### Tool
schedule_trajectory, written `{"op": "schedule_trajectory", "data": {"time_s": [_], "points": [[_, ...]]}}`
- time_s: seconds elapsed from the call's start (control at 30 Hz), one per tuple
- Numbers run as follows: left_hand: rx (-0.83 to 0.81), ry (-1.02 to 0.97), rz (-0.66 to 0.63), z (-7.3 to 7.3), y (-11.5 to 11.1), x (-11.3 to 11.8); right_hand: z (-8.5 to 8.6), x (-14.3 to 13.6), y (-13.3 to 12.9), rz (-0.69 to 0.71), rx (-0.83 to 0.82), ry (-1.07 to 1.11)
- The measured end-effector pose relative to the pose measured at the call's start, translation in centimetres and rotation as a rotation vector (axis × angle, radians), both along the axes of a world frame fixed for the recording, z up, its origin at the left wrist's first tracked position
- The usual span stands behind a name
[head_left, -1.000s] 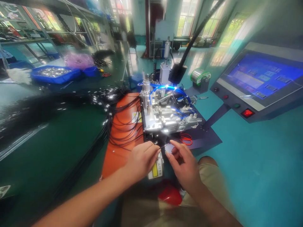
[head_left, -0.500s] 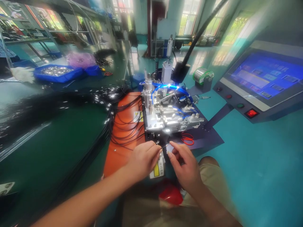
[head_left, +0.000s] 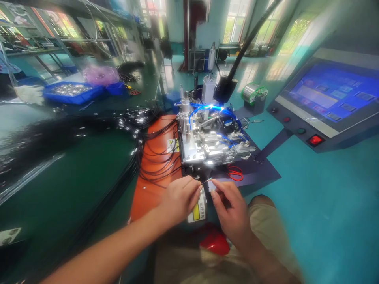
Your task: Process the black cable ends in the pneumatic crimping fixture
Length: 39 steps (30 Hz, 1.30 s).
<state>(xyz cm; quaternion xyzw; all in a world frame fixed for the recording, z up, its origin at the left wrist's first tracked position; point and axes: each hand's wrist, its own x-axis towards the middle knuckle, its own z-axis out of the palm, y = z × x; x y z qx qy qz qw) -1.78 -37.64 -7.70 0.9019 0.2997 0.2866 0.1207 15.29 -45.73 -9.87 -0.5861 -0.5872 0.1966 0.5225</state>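
Observation:
My left hand [head_left: 181, 197] is closed in a pinch on a thin dark cable [head_left: 205, 182], whose tip points right. Facing it, my right hand [head_left: 232, 209] has its index fingertip at the cable's tip, with the thumb a little lower and apart from it. Both hands are in front of a metal machine [head_left: 207, 146] with blue air tubes. Several black cables [head_left: 160, 169] lie across the orange plate [head_left: 152, 201] left of the hands. Whether a small part sits on the cable's tip is too small to tell.
A touchscreen panel [head_left: 337, 94] stands at the right. Red-handled scissors [head_left: 235, 173] lie by the machine. A solder spool [head_left: 254, 94] is behind it. On the left are a long black cable bundle [head_left: 97, 122] and a blue tray [head_left: 74, 96] of small metal parts.
Both hands have stayed almost in place. The tip of the cable shows a little more clearly between them, and the right fingers have shifted slightly.

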Motion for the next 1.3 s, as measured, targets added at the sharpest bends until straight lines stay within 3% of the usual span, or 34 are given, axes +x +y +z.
{"op": "schedule_trajectory", "data": {"time_s": [0.2, 0.6, 0.83, 1.3], "points": [[-0.003, -0.011, -0.005, 0.1, 0.0, 0.0, 0.2, -1.0, 0.9, -0.125, -0.123, 0.228], [-0.071, -0.02, -0.001, -0.3, 0.2, -0.2, -0.5, -1.9, 2.5, -0.229, -0.156, 0.299], [-0.14, -0.062, 0.006, -0.5, 0.1, -0.6, -0.3, -2.9, 2.8, -0.19, -0.228, 0.458], [-0.075, -0.008, 0.012, 0.0, 0.1, -0.5, 0.7, -2.6, 2.2, -0.067, -0.257, 0.645]]}}
